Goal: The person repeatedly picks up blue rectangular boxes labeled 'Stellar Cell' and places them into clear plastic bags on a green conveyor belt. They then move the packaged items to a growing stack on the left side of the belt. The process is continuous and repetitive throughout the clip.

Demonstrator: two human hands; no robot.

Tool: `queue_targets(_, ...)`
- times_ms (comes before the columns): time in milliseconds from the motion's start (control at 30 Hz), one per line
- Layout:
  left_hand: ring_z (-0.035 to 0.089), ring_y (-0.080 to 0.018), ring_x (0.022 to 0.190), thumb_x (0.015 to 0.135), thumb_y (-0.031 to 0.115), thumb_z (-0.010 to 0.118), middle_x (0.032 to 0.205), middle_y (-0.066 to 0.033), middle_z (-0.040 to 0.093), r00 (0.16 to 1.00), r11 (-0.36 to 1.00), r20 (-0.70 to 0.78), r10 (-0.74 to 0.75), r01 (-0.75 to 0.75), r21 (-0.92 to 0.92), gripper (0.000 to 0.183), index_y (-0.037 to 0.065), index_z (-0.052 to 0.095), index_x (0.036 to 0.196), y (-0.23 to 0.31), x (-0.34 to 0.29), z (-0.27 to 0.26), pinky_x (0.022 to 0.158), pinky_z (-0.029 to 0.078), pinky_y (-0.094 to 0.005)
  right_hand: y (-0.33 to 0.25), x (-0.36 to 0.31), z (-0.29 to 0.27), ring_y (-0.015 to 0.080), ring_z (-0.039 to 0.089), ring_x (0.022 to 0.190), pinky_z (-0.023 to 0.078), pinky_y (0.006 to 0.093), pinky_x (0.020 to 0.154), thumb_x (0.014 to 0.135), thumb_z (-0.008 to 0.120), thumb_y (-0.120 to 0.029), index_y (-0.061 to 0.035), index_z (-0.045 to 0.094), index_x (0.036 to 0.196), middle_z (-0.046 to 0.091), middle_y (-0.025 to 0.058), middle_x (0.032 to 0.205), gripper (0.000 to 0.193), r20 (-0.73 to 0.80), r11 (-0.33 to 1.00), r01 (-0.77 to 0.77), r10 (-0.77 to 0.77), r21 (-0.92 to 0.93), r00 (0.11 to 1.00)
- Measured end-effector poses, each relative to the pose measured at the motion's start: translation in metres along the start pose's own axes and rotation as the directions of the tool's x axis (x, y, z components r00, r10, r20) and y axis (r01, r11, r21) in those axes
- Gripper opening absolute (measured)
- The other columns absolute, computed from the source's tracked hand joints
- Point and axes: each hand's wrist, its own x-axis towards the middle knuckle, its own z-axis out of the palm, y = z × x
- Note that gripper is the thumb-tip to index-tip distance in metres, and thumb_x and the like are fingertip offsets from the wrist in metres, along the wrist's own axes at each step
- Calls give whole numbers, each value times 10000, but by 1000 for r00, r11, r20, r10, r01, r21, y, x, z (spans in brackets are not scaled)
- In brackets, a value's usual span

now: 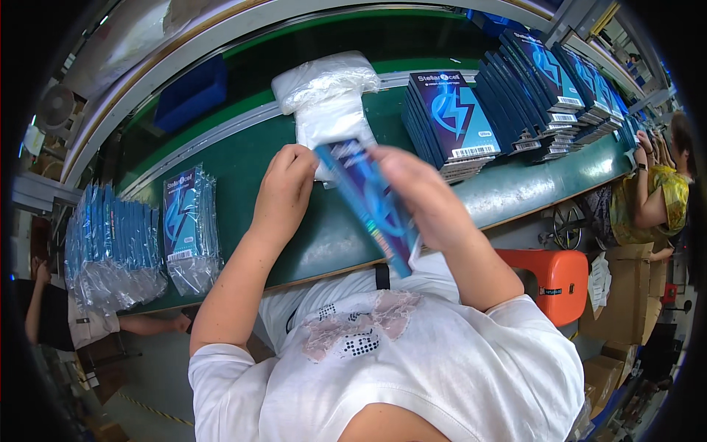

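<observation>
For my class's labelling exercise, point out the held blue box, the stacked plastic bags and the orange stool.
Held blue box (376, 194), head view: front face.
Stacked plastic bags (331, 114), head view: middle.
Orange stool (557, 269), head view: upper side.

Held box (368, 210): white lettering is blurred at the top; multicoloured lettering is printed along the edge. Front box (458, 118), right-hand stack: white lettering is printed across the top, with a smaller line beneath; a lightning-bolt sign is set mid-face, a white barcode strip near the bottom. Bagged box (181, 210): the same lettering, bolt and barcode are seen through film. Far boxes (546, 68): bolt signs and barcodes are repeated. Stool (571, 276): small lettering is borne on a dark label (550, 291).
</observation>
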Motion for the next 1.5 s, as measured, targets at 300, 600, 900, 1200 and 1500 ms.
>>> queue_targets(300, 590, -195, 732, 726, -2, 658, 799, -59, 585, 972, 956, 7, -236, 233, -178, 174, 52, 717, 881, -4, -7, -5, 676, 476, -274, 45, 36, -21, 157, 653, 921, 552, 270, 787, 820, 654, -29, 107, 317, 1344, 605, 165, 1098, 638, 224, 938, -251, 198, 241, 954)
queue_targets(600, 567, -74, 694, 817, -7, 609, 812, -28, 608, 876, 814, 148, -458, 481, -326, 161, -15, 653, 971, 12, -20, -10, 646, 477, -211, 50, 18, -22, 160, 627, 891, 517, 262, 772, 854, 609, -33, 121, 365, 1313, 591, 148, 1115, 543, -57, 996, -63, 67, 57, 996)
queue_targets(900, 610, -131, 869, 903, 227, 638, 981, -91, 611, 678, 314, 165, -716, 524, -792, 439, -37, 436, 1189, 38, -51, -1, 713, 505, -250, 65, 3, 12, 5, 428, 595, 315, 188, 516, 811, 724, -127, -62, 591, 660, 540, -55, 635, 212, -214, 1000, 14, -17, -15, 977)
queue_targets(1200, 620, -220, 980, 905, 47, 520, 1088, -122, 616, 640, -90, 198, -743, 198, -976, 243, -26, 516, 1137, 42, -64, -26, 847, 515, -358, 39, -5, 24, 124, 623, 813, 498, 239, 630, 736, 779, -122, 1, 379, 1371, 632, 91, 954, 761, 200, 838, 89, 24, -538, 980)
queue_targets(1500, 559, -244, 1126, 990, 455, 364, 1213, -135, 554, 711, -315, 695, -105, 639, -702, 556, -2, 427, 1300, 68, -71, -24, 968, 455, -409, 20, -13, 27, 231, 538, 680, 456, 310, 601, 724, 489, 130, -3, 585, 881, 550, 140, 815, 227, 325, 162, 812, -859, -561, 396)
